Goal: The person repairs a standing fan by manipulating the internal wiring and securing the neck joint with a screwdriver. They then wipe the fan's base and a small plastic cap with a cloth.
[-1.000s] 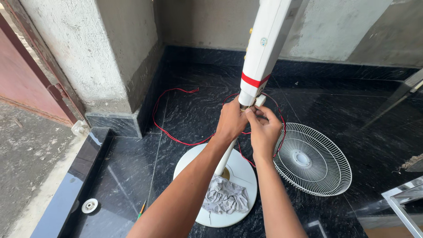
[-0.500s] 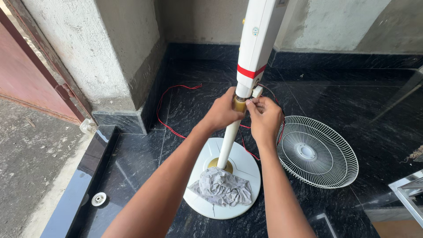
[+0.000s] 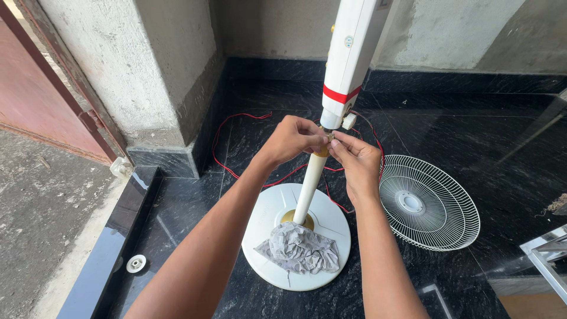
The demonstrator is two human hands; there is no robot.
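Above the round white base (image 3: 277,227), left hand (image 3: 292,139) and right hand (image 3: 357,162) each grip, fingers pinching, the brass collar (image 3: 322,151) on the fan pole (image 3: 309,186).

Round base (image 3: 269,221) on the floor (image 3: 460,136), pole (image 3: 309,188) rising from its middle, crumpled cloth (image 3: 300,249) on it in front. Fan grille (image 3: 428,202) flat to the right; wire (image 3: 236,145) behind; small disc (image 3: 136,263) far left.
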